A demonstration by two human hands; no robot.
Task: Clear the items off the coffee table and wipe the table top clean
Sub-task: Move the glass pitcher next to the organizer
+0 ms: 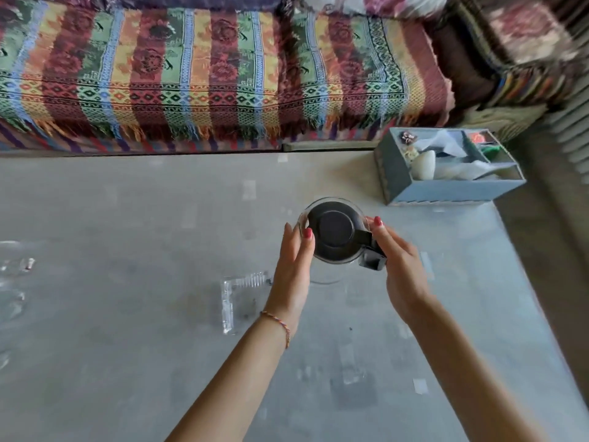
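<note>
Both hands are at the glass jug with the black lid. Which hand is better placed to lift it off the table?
Probably the right hand: it sits at the black handle of the clear glass jug with the black lid. The left hand only touches the smooth rim, fingers nearly straight.

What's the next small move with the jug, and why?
Probably close both hands and lift. The left hand and right hand flank the glass jug, fingertips at its rim and black handle, but neither looks curled round it. It stands on the coffee table, which must be cleared before wiping.
</note>
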